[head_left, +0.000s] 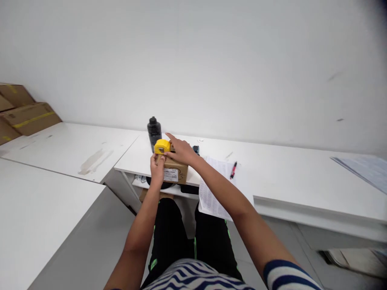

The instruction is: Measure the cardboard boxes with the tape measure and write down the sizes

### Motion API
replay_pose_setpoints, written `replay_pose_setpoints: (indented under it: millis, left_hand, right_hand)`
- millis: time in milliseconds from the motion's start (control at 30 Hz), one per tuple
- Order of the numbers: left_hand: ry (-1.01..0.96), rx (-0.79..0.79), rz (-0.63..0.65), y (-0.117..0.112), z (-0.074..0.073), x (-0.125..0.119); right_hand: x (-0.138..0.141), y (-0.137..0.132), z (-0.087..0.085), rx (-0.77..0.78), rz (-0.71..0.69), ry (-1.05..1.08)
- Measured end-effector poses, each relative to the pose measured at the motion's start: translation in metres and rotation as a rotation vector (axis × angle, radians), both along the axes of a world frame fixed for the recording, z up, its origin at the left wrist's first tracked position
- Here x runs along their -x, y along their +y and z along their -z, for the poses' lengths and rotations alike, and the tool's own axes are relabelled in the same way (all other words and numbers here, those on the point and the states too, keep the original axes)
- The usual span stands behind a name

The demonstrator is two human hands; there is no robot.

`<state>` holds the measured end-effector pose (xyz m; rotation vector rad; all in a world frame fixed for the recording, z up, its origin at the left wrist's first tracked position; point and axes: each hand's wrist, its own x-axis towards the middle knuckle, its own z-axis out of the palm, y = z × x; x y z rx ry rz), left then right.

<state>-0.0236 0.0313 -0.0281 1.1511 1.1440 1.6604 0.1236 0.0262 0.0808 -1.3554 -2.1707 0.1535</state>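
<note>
A small brown cardboard box (182, 174) with a white label on its front stands at the front edge of the white desk. On top of its left end is a yellow tape measure (162, 146). My left hand (156, 171) is closed on the box's left front corner, its thumb just below the tape measure. From the right, my right hand (184, 152) reaches over the box and grips the tape measure, thumb low and index finger stretched past it. Whether any blade is pulled out is hidden by my fingers.
A dark bottle (154, 133) stands behind the tape measure. Printed sheets (213, 197) overhang the desk edge, with a red and black pen (233, 170) nearby. More papers (363, 171) lie far right; larger cartons (33, 119) are stacked far left. A shelf (181, 192) runs under the desk.
</note>
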Motion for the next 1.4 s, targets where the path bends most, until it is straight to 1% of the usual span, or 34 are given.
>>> replay_pose_setpoints:
  millis: [100,167,267,333,400,433,467,500,533,567,600,633,667,700,733,800,833,867,900,933,967,1000,1033,1067,1100,1167,1233,1267,1300,1333,1400]
  left_hand:
    - [0.018,-0.012,-0.054,0.005,-0.003,-0.006]
    - [0.053,-0.030,-0.092,0.011,-0.005,-0.010]
    - [0.161,-0.059,-0.118,0.022,-0.011,-0.015]
    - [0.258,-0.092,-0.168,0.025,-0.018,-0.018]
    - [0.366,-0.172,-0.299,0.017,-0.027,-0.024]
    - [0.411,-0.233,-0.374,0.007,-0.030,-0.029]
    - [0.434,-0.301,-0.423,-0.008,-0.032,-0.035]
    - [0.417,-0.368,-0.410,-0.026,-0.032,-0.042]
    - [0.358,-0.424,-0.345,-0.047,-0.029,-0.051]
    - [0.275,-0.446,-0.223,-0.069,-0.024,-0.060]
    - [0.200,-0.418,-0.043,-0.090,-0.017,-0.070]
    - [0.156,-0.349,0.178,-0.110,-0.009,-0.080]
    - [0.143,-0.254,0.350,-0.126,-0.001,-0.090]
    - [0.151,-0.142,0.455,-0.138,0.005,-0.099]
    - [0.160,-0.045,0.512,-0.145,0.010,-0.109]
    - [0.185,0.070,0.518,-0.145,0.015,-0.125]
    - [0.196,0.087,0.504,-0.139,0.015,-0.132]
    - [0.211,0.088,0.498,-0.130,0.014,-0.139]
    - [0.232,0.090,0.512,-0.119,0.013,-0.146]
    - [0.250,0.101,0.542,-0.107,0.013,-0.153]
    - [0.266,0.123,0.589,-0.095,0.013,-0.160]
    - [0.277,0.151,0.644,-0.083,0.014,-0.169]
    - [0.278,0.174,0.698,-0.072,0.016,-0.178]
    - [0.282,0.182,0.734,-0.061,0.020,-0.187]
    - [0.306,0.176,0.742,-0.053,0.024,-0.196]
    - [0.396,0.146,0.696,-0.040,0.033,-0.210]
    - [0.483,0.127,0.611,-0.033,0.042,-0.217]
    - [0.498,0.126,0.571,-0.031,0.046,-0.218]
    - [0.492,0.130,0.541,-0.030,0.050,-0.218]
    - [0.470,0.136,0.520,-0.029,0.053,-0.217]
    - [0.411,0.153,0.513,-0.028,0.057,-0.216]
  right_hand:
    - [-0.011,-0.005,0.009,-0.047,-0.008,0.125]
    - [-0.017,-0.017,0.019,-0.107,-0.008,0.260]
    - [-0.024,-0.051,0.035,-0.204,0.024,0.511]
    - [-0.032,-0.081,0.048,-0.225,0.060,0.721]
    - [-0.041,-0.110,0.062,-0.170,0.075,0.992]
    - [-0.046,-0.123,0.070,-0.113,0.068,1.143]
    - [-0.051,-0.135,0.079,-0.038,0.053,1.292]
    - [-0.055,-0.146,0.089,0.052,0.034,1.427]
    - [-0.058,-0.155,0.099,0.147,0.020,1.538]
    - [-0.061,-0.163,0.108,0.233,0.015,1.619]
    - [-0.063,-0.170,0.117,0.297,0.017,1.668]
    - [-0.066,-0.177,0.124,0.339,0.019,1.683]
    - [-0.070,-0.182,0.130,0.362,0.020,1.665]
    - [-0.078,-0.187,0.134,0.373,0.015,1.613]
    - [-0.089,-0.190,0.136,0.392,-0.004,1.520]
    - [-0.123,-0.191,0.135,0.471,-0.060,1.208]
    - [-0.146,-0.187,0.131,0.527,-0.077,0.989]
    - [-0.170,-0.178,0.127,0.551,-0.060,0.733]
    - [-0.194,-0.166,0.123,0.530,0.053,0.512]
    - [-0.216,-0.151,0.120,0.453,0.241,0.305]
    - [-0.236,-0.133,0.117,0.343,0.441,0.111]
    - [-0.252,-0.114,0.116,0.275,0.556,-0.079]
    - [-0.265,-0.095,0.116,0.263,0.557,-0.242]
    - [-0.274,-0.078,0.117,0.273,0.508,-0.338]
    - [-0.282,-0.064,0.119,0.280,0.471,-0.378]
    - [-0.293,-0.045,0.123,0.273,0.401,-0.372]
    - [-0.302,-0.038,0.127,0.225,0.430,-0.330]
    - [-0.306,-0.038,0.130,0.196,0.481,-0.299]
    - [-0.309,-0.039,0.134,0.159,0.545,-0.232]
    - [-0.311,-0.041,0.139,0.116,0.606,-0.122]
    - [-0.311,-0.044,0.151,0.018,0.688,0.215]
